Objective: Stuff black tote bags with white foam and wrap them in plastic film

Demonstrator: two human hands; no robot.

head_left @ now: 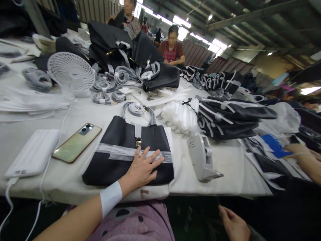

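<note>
A black handbag [117, 170] lies flat at the table's front edge. A band of clear wrap runs across its middle, and a gold buckle [138, 143] closes its wrapped strap. My left hand [144, 165] rests on the bag with fingers spread, just below the buckle, and a white band circles that wrist. Low in front of the table edge, my right hand [233, 223] has thumb and finger pinched together. Something thin sticks up from that pinch, too faint to name. Between the bag and my right hand stands a grey tape dispenser [200, 159].
To the left lie a phone [77, 142] and a cabled white power bank [32, 152]. Behind are a white fan [71, 72], wrapped straps [125, 75] and stacked black bags [228, 117]. Another person's hand [301, 152] is at far right; a co-worker [173, 50] sits across.
</note>
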